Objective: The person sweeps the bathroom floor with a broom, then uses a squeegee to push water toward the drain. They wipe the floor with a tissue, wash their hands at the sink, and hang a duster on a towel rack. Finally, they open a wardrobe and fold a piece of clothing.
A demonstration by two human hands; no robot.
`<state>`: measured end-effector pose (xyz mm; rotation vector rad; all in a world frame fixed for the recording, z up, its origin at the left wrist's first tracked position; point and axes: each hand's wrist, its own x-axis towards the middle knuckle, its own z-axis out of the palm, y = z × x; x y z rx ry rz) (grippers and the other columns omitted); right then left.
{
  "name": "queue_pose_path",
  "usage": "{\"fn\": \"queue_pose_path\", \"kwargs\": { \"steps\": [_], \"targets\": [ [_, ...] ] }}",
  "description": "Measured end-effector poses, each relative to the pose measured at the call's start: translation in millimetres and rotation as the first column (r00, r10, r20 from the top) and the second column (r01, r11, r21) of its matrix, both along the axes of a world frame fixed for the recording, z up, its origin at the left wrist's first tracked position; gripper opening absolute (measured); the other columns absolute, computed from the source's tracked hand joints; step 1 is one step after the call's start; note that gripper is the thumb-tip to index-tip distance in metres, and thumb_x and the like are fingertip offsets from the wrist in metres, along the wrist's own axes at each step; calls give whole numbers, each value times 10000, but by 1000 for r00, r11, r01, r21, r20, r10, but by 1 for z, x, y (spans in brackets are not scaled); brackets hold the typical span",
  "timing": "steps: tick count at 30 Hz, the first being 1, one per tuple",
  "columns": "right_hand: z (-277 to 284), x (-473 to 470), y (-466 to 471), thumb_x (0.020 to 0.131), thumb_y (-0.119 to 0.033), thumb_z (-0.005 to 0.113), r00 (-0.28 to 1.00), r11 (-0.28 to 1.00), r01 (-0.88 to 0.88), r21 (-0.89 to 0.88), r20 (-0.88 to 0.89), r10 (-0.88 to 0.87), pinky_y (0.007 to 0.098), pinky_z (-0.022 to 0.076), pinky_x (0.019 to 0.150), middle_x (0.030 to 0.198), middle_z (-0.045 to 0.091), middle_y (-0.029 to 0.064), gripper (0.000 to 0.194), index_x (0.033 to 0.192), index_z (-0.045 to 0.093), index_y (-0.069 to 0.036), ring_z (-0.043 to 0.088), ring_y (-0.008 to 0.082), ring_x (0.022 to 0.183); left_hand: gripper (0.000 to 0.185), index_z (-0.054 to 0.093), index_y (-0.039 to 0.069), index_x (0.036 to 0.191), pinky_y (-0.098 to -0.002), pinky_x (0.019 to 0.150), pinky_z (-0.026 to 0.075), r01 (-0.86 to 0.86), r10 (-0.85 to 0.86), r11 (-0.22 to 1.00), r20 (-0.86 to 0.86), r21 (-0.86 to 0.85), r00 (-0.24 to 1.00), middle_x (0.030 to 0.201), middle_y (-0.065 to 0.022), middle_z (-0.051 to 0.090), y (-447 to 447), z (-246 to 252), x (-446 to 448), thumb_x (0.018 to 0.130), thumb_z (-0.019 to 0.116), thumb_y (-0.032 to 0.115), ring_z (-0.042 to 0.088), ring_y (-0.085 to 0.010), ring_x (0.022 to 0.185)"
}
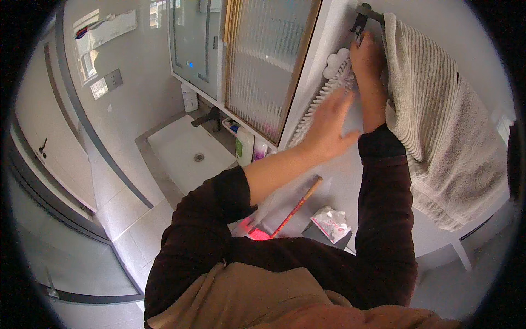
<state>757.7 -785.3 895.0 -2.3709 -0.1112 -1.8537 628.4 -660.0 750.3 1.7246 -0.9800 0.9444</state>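
Observation:
My right hand (pixel 367 55) is raised at the dark wall-mounted towel rack (pixel 363 16), its fingers at a small hook or clip; whether it grips it I cannot tell. My left hand (pixel 331 123) reaches up with fingers spread and thumb apart, slightly blurred, holding nothing visible. Behind it a white brush-like thing with bristles (pixel 314 109) hangs along the wall, below a white cloud-shaped piece (pixel 337 62). A ribbed beige towel (pixel 431 103) drapes from the rack just right of my right forearm.
Left of my arms are a white washbasin (pixel 176 142), a dark faucet (pixel 207 119), bottles (pixel 244 146) and a mirror cabinet with a ribbed-glass door (pixel 263 61). Below stand a red-and-tan stick (pixel 298 205) and a crumpled white package (pixel 332 224) on a dark bin. A glass partition stands left.

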Motion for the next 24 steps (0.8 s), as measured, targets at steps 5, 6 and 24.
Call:
{"fn": "queue_pose_path", "kwargs": {
  "steps": [5, 6, 24],
  "targets": [
    [-5, -2, -5, 749, -254, 650, 922, 945, -208, 253, -273, 276, 417, 496, 760, 885, 657, 198, 312, 938, 643, -5, 635, 361, 830, 784, 230, -5, 1382, -417, 1044, 300, 18, -54, 994, -355, -106, 933, 1367, -260, 337, -4, -30, 55, 768, 682, 173, 324, -414, 1280],
    [-4, -2, -7, 750, -270, 648, 904, 929, -237, 283, -285, 318, 414, 497, 754, 875, 662, 193, 315, 927, 652, -9, 638, 356, 822, 761, 256, -5, 1370, -403, 1028, 320, 16, -66, 991, -386, -130, 920, 1339, -243, 382, -7, -35, 61, 768, 683, 179, 369, -394, 1252],
    [-32, -60, -15, 878, -568, 495, 345, 409, -380, 829, -283, 895, 300, 476, 749, 1037, 600, 31, 552, 1184, 539, -111, 577, 137, 875, 376, 521, 24, 1146, -364, 844, 440, 276, -312, 939, -169, -206, 935, 1039, -151, 552, 0, -36, 13, 804, 653, 103, 538, -290, 974]
  ]
}}
